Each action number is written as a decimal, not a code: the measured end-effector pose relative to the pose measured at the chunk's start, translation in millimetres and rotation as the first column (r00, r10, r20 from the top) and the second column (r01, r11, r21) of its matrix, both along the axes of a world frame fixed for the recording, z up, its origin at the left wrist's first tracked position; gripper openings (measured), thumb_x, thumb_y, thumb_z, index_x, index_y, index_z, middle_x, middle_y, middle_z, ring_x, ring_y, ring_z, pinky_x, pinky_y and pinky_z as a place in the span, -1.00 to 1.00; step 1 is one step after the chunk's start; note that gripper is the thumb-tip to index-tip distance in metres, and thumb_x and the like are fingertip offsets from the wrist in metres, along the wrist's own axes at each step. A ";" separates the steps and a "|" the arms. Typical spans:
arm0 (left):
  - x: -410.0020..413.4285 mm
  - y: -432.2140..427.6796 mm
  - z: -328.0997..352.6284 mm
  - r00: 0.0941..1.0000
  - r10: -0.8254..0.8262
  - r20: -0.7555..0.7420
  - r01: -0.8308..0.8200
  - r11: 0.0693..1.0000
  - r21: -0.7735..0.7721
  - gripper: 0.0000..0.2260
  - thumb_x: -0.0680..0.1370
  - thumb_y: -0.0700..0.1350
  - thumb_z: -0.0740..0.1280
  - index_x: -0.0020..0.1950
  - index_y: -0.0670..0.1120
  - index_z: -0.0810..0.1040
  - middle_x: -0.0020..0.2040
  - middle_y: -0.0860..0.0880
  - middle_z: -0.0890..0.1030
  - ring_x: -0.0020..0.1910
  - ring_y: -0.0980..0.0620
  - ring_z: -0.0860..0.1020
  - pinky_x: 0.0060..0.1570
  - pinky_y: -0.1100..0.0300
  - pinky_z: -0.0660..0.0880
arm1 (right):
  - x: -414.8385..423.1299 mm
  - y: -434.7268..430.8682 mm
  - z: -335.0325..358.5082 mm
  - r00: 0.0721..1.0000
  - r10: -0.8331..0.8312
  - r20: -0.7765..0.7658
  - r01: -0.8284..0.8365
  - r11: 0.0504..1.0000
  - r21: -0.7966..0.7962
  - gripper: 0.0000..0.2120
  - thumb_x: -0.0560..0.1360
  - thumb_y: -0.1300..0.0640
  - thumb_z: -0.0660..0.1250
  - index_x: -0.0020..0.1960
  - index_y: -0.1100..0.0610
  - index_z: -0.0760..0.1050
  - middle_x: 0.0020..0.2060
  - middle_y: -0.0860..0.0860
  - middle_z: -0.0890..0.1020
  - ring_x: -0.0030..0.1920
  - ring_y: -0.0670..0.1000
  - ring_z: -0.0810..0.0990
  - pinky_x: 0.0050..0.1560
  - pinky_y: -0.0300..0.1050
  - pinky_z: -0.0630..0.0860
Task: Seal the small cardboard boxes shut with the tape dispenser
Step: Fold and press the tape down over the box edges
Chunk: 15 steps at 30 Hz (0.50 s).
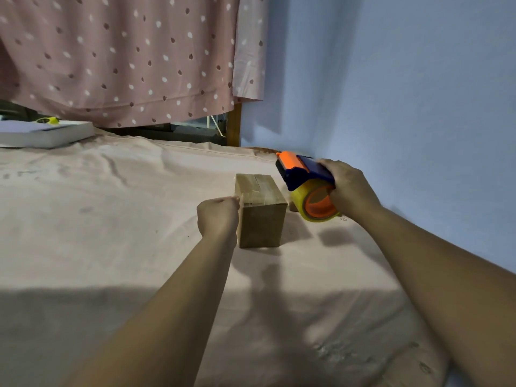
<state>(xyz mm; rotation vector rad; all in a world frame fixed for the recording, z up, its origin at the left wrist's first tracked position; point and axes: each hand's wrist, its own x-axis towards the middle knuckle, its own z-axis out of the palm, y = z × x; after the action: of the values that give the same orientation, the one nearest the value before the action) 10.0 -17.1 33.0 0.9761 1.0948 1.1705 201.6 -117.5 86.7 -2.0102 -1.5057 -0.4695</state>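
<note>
A small box (261,210) stands on the pink sheet (111,219), with clear tape across its top. The left grip (217,216) is curled, its fingertips (236,199) touching the box's upper left edge; whether it pinches anything there I cannot tell. The right grip (351,188) is wrapped round the dispenser (304,180), held in the air just right of the box, with the yellow roll (300,202) hanging below. Behind the roll, the corner of a second box (293,206) shows. A dotted curtain (125,57) hangs behind.
</note>
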 end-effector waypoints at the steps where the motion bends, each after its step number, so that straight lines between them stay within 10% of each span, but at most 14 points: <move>1: 0.3 0.2 -1.1 1.000 0.003 0.003 -0.003 1.000 -0.020 -0.91 0.50 -0.17 0.39 -0.06 -0.16 0.65 -0.06 -0.07 0.64 -0.03 -0.06 0.55 -0.13 0.20 0.34 | 0.6 0.2 -3.7 1.000 -0.003 -0.002 0.003 1.000 0.017 -0.39 0.37 0.48 0.17 0.38 0.13 0.41 0.26 0.11 0.51 0.25 0.13 0.45 0.21 -0.18 0.30; 15: 2.8 8.0 -5.8 0.998 -0.039 -0.042 0.036 0.996 -0.084 -0.78 0.51 -0.19 0.37 -0.34 -0.14 0.49 -0.28 -0.03 0.54 -0.34 0.05 0.41 -0.38 0.24 0.27 | 7.4 15.8 -66.7 0.953 0.002 -0.301 0.031 0.994 0.105 -0.44 0.39 0.44 0.25 0.34 0.08 0.44 0.18 0.07 0.57 0.18 0.10 0.50 0.21 -0.06 0.43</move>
<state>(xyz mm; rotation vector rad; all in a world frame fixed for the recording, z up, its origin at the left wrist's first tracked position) 12.8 -9.1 27.2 0.9577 1.1461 1.0695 209.0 -101.7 20.1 -1.9092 -1.2525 -0.2305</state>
